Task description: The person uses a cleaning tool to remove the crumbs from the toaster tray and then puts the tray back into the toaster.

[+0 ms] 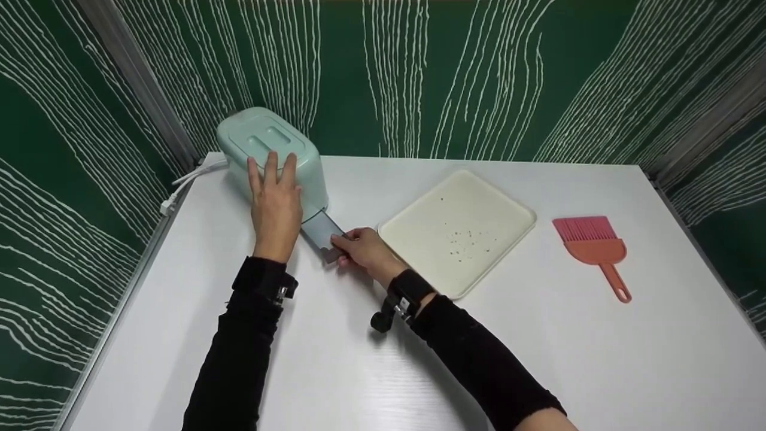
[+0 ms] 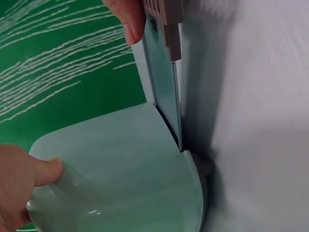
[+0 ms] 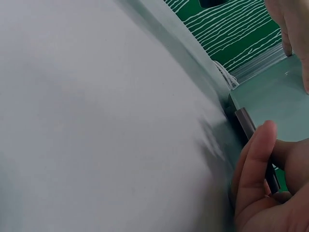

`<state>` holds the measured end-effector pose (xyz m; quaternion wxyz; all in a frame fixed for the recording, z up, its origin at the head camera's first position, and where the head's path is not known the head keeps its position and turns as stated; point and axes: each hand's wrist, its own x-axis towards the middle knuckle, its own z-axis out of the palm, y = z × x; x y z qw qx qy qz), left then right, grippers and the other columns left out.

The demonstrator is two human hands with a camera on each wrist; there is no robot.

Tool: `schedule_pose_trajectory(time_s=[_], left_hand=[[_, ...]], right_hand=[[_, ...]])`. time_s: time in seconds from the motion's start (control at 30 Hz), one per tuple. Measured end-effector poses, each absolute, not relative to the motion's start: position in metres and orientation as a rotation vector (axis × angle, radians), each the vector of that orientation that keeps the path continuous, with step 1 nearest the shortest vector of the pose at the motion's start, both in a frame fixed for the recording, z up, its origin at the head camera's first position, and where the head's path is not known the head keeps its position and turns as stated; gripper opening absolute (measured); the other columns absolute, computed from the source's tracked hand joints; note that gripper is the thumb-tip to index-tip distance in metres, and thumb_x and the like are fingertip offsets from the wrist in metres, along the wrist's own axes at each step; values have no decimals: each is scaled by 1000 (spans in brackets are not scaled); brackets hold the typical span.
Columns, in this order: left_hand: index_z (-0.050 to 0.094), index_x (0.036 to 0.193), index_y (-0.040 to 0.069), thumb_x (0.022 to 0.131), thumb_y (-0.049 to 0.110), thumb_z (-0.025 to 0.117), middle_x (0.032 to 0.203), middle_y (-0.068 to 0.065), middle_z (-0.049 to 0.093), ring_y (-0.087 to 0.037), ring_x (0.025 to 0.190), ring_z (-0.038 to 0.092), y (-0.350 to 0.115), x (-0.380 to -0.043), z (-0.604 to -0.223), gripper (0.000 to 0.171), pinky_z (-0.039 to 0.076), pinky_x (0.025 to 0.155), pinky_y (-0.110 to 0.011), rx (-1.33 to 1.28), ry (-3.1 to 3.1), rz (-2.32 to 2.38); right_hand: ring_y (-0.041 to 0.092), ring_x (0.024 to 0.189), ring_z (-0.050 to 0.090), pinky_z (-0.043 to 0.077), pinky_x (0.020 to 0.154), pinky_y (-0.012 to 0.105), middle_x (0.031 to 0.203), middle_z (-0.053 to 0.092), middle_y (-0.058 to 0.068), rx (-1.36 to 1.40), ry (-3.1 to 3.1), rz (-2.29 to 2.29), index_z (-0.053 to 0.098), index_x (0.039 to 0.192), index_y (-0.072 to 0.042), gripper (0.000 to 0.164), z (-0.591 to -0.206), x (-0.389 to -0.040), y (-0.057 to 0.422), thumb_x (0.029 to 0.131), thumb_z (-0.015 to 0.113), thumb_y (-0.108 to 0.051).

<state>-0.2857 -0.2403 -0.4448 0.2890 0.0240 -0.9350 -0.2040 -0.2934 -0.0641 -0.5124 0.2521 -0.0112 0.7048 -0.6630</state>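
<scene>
A mint-green toaster (image 1: 311, 173) stands at the back left, with two slots in its top. My left hand (image 1: 277, 209) rests on its near end, fingers extended onto the top edge; in the left wrist view the thumb (image 2: 48, 171) presses against its shell. From the toaster's base sticks out a flat crumb tray (image 1: 322, 229), partly inside. My right hand (image 1: 366, 250) pinches the tray's grey-brown handle (image 2: 164, 14) between thumb and fingers. The right wrist view shows the handle (image 3: 245, 122) between thumb and curled fingers.
Right of the toaster lies a cream tray (image 1: 419, 239) with dark crumbs scattered on it. Farther right is a small orange dustpan (image 1: 592, 251) with a pink brush (image 1: 586, 227). A white power cord (image 1: 194, 173) with its plug hangs at the table's left edge.
</scene>
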Motion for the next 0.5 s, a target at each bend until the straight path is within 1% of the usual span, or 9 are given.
schedule_pose_trajectory(time_s=[0.13, 0.23, 0.33, 0.4, 0.5], left_hand=[[52, 158, 8, 102, 2, 69, 167, -27, 41, -54, 163, 17, -241, -285, -445, 58, 14, 137, -58, 76, -2506, -563], [52, 159, 10, 103, 3, 68, 169, -26, 40, -53, 164, 15, -241, -285, -444, 58, 14, 137, -58, 91, -2521, -569], [51, 159, 10, 104, 4, 68, 169, -25, 39, -52, 164, 15, -241, -286, -444, 58, 13, 137, -58, 95, -2526, -568], [51, 159, 10, 103, 4, 68, 169, -25, 39, -52, 164, 16, -241, -286, -444, 58, 13, 137, -58, 92, -2526, -564], [51, 159, 10, 104, 4, 67, 169, -24, 39, -52, 164, 16, -241, -286, -445, 58, 14, 137, -58, 96, -2528, -565]], right_hand=[[3, 57, 65, 55, 57, 15, 79, 69, 2, -18, 1877, -1849, 62, 114, 5, 22, -513, -294, -66, 107, 68, -15], [3, 59, 66, 55, 59, 14, 81, 69, 3, 3, 1893, -1849, 63, 118, 6, 24, -513, -295, -67, 106, 69, -13], [5, 65, 69, 57, 63, 15, 86, 70, 4, 23, 1890, -1866, 64, 121, 7, 24, -512, -296, -68, 104, 70, -9], [6, 70, 71, 59, 67, 16, 90, 70, 5, 34, 1873, -1887, 64, 127, 8, 28, -512, -296, -69, 103, 70, -6], [8, 76, 72, 61, 73, 18, 97, 69, 8, 43, 1836, -1922, 60, 138, 10, 40, -514, -297, -71, 101, 69, 1]])
